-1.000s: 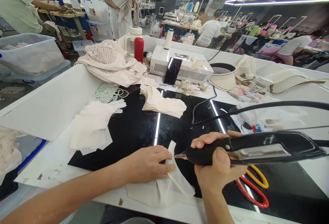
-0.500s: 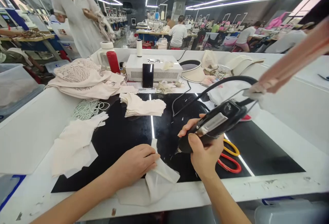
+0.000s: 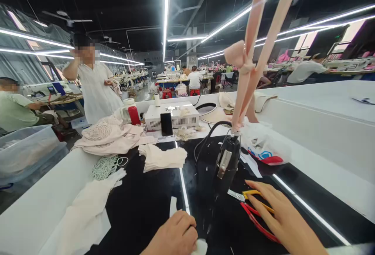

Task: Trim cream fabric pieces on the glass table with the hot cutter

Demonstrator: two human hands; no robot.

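My left hand [image 3: 178,233], fingers curled, grips a cream fabric piece [image 3: 173,205] on the black board [image 3: 137,220] at the bottom centre. Most of that piece is hidden under the hand or cut off by the view's edge. My right hand [image 3: 281,216] is spread over the scissors [image 3: 253,219], with their yellow and red handles beneath its fingers; it is not closed around them. Between the hands, a black corded hand tool [image 3: 225,163] hangs upright from pink fabric straps [image 3: 249,67]. Its lower tip is hard to make out against the board.
Stacked cream fabric pieces [image 3: 162,157] lie ahead, more cut fabric [image 3: 84,208] at the left beside pale green cord [image 3: 107,167]. Behind stand a phone [image 3: 166,124], a white vented box [image 3: 184,121] and a red bottle [image 3: 134,115]. A plastic bag [image 3: 263,141] sits right. A co-worker [image 3: 96,87] stands beyond.
My right hand has let go of the black tool, which now hangs from its straps, and has moved right to the scissors. My left hand stays on the fabric. The view has tilted up.
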